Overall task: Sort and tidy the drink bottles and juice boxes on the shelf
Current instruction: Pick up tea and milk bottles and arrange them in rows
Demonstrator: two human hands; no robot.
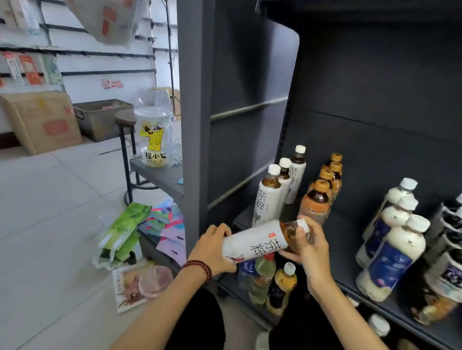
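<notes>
- Left hand [214,251] curls round the base of a tea bottle [253,241] held sideways, lower centre.
- Right hand [307,251] grips its neck end.
- Shelf [348,236] behind carries bottle rows [316,201].

Four rows of upright bottles were ranged front to back on the dark grey shelf [348,236]. White-labelled tea bottles [267,196] were set at the left, orange-capped brown bottles [317,201] just beside them, then milky blue-labelled bottles [390,255] and dark-labelled white-capped bottles [452,258] at the right. A few mixed bottles [272,280] were stood on the lower shelf [230,284].
</notes>
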